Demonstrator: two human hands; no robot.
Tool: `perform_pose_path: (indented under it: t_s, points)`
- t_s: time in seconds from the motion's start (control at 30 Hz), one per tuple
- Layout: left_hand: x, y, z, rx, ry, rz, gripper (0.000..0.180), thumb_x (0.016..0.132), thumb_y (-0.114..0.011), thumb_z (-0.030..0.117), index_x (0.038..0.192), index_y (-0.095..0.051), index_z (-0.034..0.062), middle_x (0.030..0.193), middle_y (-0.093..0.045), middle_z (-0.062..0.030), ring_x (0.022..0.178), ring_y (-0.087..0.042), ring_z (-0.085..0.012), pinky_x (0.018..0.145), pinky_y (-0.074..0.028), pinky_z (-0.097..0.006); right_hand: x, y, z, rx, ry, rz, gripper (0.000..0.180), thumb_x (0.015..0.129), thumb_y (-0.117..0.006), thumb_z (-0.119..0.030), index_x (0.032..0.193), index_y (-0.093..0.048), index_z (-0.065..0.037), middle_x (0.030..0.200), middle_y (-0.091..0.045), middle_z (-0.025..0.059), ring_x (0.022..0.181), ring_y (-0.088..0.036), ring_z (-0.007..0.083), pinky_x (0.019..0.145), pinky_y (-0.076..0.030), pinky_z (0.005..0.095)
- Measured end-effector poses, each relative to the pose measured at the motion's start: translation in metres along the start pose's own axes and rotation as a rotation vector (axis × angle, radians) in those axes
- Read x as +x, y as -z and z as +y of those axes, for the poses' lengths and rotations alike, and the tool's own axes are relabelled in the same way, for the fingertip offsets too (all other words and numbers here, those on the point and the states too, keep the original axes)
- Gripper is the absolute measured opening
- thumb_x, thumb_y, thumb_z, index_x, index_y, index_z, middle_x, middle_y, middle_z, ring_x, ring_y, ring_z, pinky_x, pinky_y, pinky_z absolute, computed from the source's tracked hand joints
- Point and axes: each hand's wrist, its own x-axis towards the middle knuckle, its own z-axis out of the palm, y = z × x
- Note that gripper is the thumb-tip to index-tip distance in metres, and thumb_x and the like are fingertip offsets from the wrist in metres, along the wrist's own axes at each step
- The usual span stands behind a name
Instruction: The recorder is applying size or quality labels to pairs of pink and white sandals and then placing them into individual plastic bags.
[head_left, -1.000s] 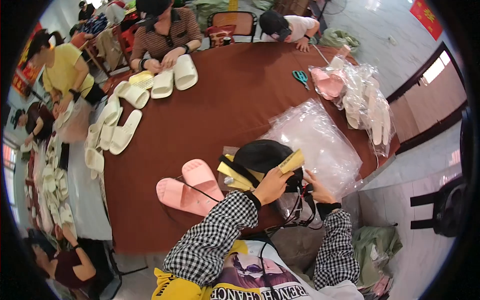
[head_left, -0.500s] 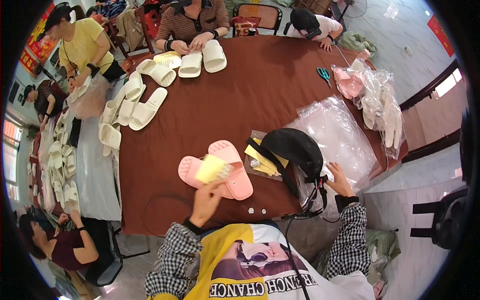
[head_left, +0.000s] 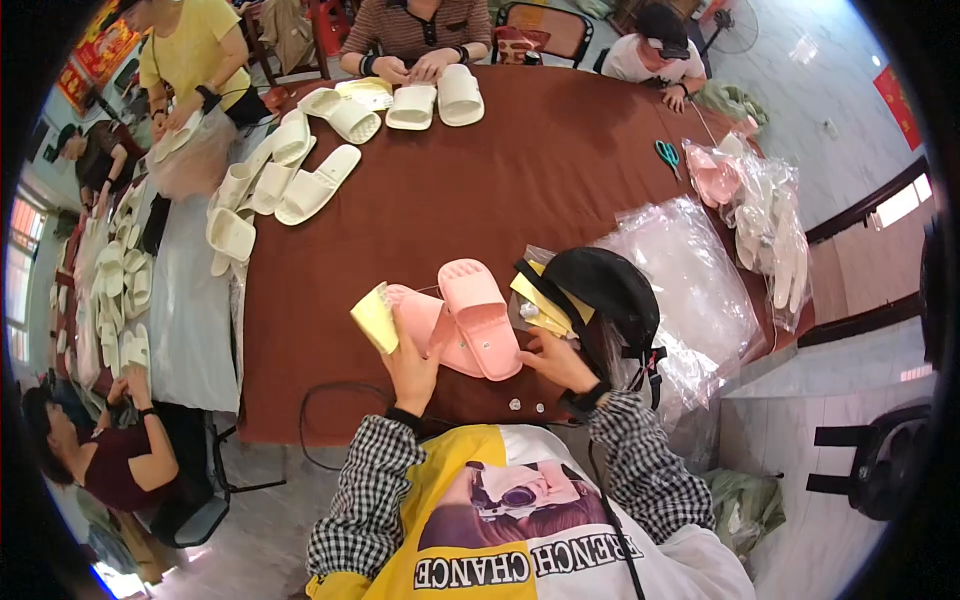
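Two pink slippers lie on the brown-covered table in front of me, toes toward me. The right pink slipper partly overlaps the left pink slipper. At their left side, my left hand is closed on a yellow sheet that sticks up from its fingers and looks like a label sheet. My right hand reaches in from the other side, its fingers apart and the fingertips at the right slipper's edge. Nothing shows in that hand. A small round mark sits on each slipper's strap.
Beside my right hand are a black cap-like item with straps, yellow sheets and clear plastic bags. Teal scissors and bagged pink slippers lie farther right. Several cream slippers line the far left, near co-workers.
My right hand has moved left from the plastic bags to the right pink slipper. My left hand has carried the yellow sheet off the slippers to their left. The whole view has shifted.
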Motion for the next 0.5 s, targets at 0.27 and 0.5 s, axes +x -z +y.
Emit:
perform_pose_path:
  t_s: [0.27,0.5]
  points:
    - [0.024,0.015,-0.051,-0.128,-0.095,-0.109,0.084,0.077,-0.055,-0.006,0.154,-0.022,0.0057,0.151,-0.030,-0.0289,0.141,-0.030,-0.0438,0.116,-0.028,-0.044,0.024,-0.018,0.003,0.348,-0.119,-0.150,0.037,0.085,-0.072,-0.013,0.114,-0.057,0.004,0.092,-0.064,0.0088,0.082,-0.062,0.0161,0.072,-0.052,0.0292]
    - [0.035,0.029,-0.061,-0.159,-0.075,-0.172,0.082,0.079,-0.051,-0.008,0.154,-0.023,0.0060,0.149,-0.034,-0.0273,0.137,-0.037,-0.0427,0.112,-0.034,-0.042,0.022,-0.020,0.007,0.176,-0.070,-0.323,0.037,0.085,-0.070,-0.013,0.113,-0.053,0.006,0.098,-0.068,0.0173,0.087,-0.067,0.0221,0.073,-0.054,0.0345]
